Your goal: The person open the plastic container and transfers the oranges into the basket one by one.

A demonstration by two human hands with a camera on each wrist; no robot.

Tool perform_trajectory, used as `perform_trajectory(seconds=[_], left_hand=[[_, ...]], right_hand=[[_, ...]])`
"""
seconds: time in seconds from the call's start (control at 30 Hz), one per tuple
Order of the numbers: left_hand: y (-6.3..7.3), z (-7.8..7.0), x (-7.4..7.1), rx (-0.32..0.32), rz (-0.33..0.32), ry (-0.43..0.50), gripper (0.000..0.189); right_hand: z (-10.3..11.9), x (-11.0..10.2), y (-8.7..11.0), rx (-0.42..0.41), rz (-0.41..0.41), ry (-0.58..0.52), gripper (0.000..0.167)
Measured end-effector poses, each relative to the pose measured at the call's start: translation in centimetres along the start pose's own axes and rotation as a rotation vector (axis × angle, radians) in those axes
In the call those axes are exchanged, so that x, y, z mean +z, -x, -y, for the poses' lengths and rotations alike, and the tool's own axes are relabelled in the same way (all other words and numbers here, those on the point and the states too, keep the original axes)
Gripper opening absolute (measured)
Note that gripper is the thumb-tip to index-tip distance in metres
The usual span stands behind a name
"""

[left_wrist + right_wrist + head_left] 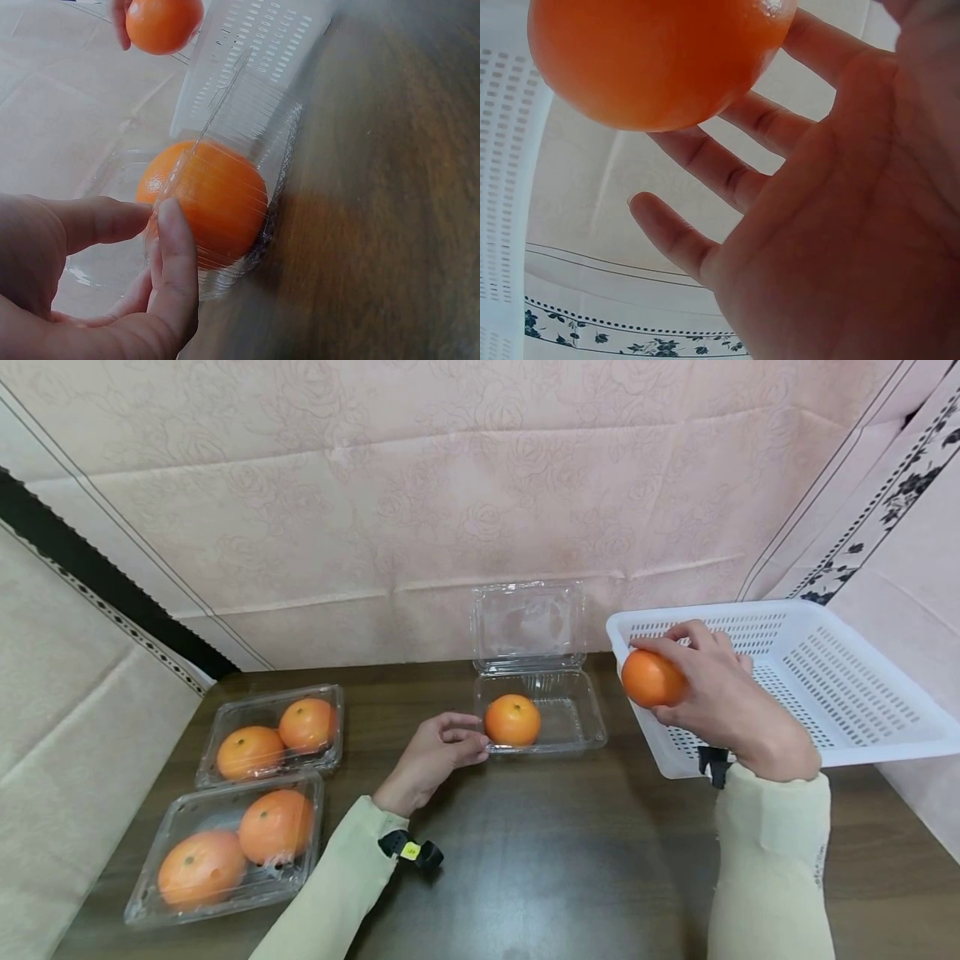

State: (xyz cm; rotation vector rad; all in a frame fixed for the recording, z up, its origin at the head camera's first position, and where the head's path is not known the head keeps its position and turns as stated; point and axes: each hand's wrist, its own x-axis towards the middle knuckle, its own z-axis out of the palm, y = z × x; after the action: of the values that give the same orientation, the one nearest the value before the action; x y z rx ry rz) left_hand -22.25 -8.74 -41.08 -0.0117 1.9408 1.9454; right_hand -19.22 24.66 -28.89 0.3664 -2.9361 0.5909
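My right hand [723,702] holds an orange [651,678] over the left edge of a white slotted plastic basket [855,689]. In the right wrist view the fingers curve behind that fruit, with the little finger apart from it. An open clear plastic clamshell container [573,714] sits near the back of the table, its lid [528,625] standing up behind. One orange [512,720] lies in the left half of it. At the front left corner, the thumb and a finger of my left hand [435,756] pinch the container's rim, seen closely in the left wrist view.
Two clear containers stand at the left, one in front of the other. The far container [225,714] and the near container [168,827] each hold two oranges. A cloth-covered wall [337,543] rises directly behind the dark wooden table [525,860].
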Motion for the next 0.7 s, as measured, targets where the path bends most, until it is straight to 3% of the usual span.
perform_trajectory(seconds=[0.7], left_hand=[[0.0, -0.06, -0.03, -0.002, -0.006, -0.011, 0.042]], right_hand=[[-0.65, -0.19, -0.06, 0.057, 0.026, 0.011, 0.078]])
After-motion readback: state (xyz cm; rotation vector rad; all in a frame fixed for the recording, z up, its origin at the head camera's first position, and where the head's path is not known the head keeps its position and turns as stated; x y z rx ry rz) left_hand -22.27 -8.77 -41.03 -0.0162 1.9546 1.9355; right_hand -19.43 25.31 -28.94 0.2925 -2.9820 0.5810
